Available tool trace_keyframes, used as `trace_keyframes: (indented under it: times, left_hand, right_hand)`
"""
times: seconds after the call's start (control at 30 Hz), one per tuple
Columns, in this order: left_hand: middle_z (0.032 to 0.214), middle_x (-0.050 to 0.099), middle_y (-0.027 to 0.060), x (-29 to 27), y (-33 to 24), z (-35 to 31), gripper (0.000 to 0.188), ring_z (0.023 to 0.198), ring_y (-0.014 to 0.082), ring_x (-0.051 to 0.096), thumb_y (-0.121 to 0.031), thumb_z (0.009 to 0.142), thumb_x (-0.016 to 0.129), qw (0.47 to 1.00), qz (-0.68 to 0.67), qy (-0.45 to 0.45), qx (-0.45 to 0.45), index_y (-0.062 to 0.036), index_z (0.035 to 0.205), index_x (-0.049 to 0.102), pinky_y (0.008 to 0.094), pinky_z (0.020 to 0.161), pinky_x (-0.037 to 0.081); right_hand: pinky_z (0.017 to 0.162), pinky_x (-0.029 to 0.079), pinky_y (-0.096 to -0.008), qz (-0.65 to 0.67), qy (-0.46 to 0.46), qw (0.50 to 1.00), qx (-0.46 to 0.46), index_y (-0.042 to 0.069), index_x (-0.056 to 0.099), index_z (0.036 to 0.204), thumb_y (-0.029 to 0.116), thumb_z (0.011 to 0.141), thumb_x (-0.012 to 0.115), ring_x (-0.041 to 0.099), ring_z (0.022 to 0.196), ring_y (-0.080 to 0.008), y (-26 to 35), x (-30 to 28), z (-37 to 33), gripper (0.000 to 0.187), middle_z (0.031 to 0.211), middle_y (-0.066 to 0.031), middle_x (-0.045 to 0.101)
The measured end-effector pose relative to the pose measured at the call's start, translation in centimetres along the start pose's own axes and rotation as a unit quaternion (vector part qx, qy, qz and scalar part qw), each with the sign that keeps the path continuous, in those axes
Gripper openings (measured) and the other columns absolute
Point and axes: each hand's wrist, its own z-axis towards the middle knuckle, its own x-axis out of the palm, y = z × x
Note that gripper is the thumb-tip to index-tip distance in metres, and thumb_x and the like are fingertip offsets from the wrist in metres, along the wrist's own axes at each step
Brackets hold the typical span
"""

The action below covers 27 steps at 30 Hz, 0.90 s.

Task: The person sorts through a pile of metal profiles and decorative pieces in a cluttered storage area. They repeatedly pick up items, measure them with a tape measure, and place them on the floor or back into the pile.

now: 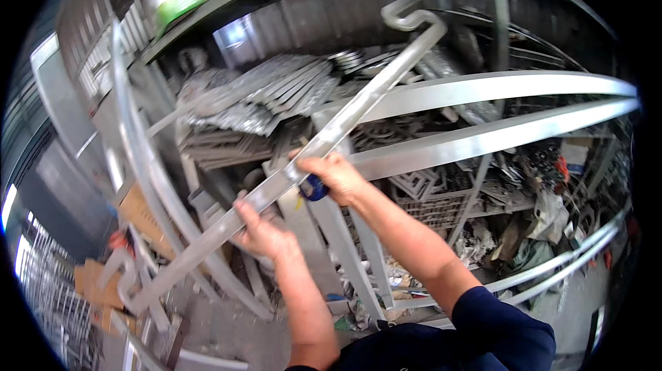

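Observation:
A long, flat silver metal bar (376, 87) slants from lower left to upper right in front of me, with a bent, hook-like curl at each end. My left hand (266, 236) is closed around its lower half, thumb on the upper face. Further up, near the middle, my right hand (339, 176) is closed at the bar with the index finger and thumb against it. A rounded dark blue tool, apparently a tape measure (314, 188), sits in that palm, pressed beside the bar. Its far side is hidden by my fingers.
Two broad metal rails (483, 92) run off to the right behind the bar. A shelf holds stacked metal plates (289, 88). Curved metal strips (148, 164) stand at left, near cardboard boxes (96, 285). Scrap and plastic bags (549, 216) lie on the lower right shelf.

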Motion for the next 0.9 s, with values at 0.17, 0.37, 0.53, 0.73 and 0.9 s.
trace_keyframes:
  times: [0.17, 0.37, 0.53, 0.73, 0.9]
  left_hand:
    - [0.117, 0.064, 0.0159, -0.8, 0.6, 1.0, 0.037, 0.105, 0.0243, 0.062, -0.020, 0.093, 0.068, 0.998, -0.009, 0.016, 0.056, 0.0053, 0.117, 0.055, 0.0421, 0.093, 0.052]
    - [0.122, 0.058, 0.0185, 0.2, 0.3, -0.1, 0.048, 0.110, 0.0242, 0.059, -0.016, 0.092, 0.069, 0.999, 0.000, 0.020, 0.042, -0.0017, 0.125, 0.038, 0.0423, 0.098, 0.050]
    - [0.122, 0.058, 0.0161, -0.4, 0.7, 0.4, 0.048, 0.110, 0.0232, 0.058, -0.016, 0.091, 0.070, 0.998, -0.011, 0.022, 0.056, -0.0038, 0.124, 0.038, 0.0420, 0.098, 0.049]
    - [0.108, 0.063, 0.0125, -3.8, 0.5, 1.8, 0.028, 0.098, 0.0176, 0.062, -0.010, 0.090, 0.070, 0.991, 0.063, 0.104, 0.059, 0.0020, 0.110, 0.055, 0.0365, 0.088, 0.051]
    - [0.111, 0.060, 0.0125, -8.2, -4.7, 3.6, 0.053, 0.097, 0.0183, 0.060, -0.003, 0.088, 0.066, 0.955, 0.226, 0.189, 0.024, 0.0072, 0.133, 0.042, 0.0347, 0.088, 0.049]
  right_hand:
    - [0.061, 0.052, -0.0288, -0.004, -0.016, 1.000, -0.009, -0.001, 0.068, 0.113, 0.021, 0.085, 0.071, 0.063, 0.076, -0.0132, -0.8, 0.9, 0.6, 0.035, 0.094, -0.0062, 0.069]
    - [0.054, 0.056, -0.0302, 0.004, -0.019, 1.000, 0.003, 0.002, 0.068, 0.112, 0.019, 0.086, 0.070, 0.063, 0.064, -0.0131, -0.5, 0.5, 0.4, 0.031, 0.089, -0.0070, 0.068]
    - [0.056, 0.055, -0.0290, 0.003, -0.005, 1.000, -0.007, 0.001, 0.067, 0.112, 0.019, 0.087, 0.070, 0.064, 0.066, -0.0132, -1.0, 0.5, 0.8, 0.030, 0.091, -0.0075, 0.069]
    - [0.066, 0.056, -0.0344, -0.064, -0.015, 0.997, 0.051, -0.002, 0.061, 0.116, 0.020, 0.086, 0.070, 0.066, 0.081, -0.0186, -0.2, -0.8, -0.6, 0.038, 0.095, -0.0092, 0.067]
    - [0.063, 0.053, -0.0313, -0.066, -0.011, 0.997, 0.039, -0.002, 0.067, 0.110, 0.020, 0.087, 0.065, 0.064, 0.073, -0.0158, 0.8, -0.7, -2.6, 0.032, 0.089, -0.0087, 0.068]
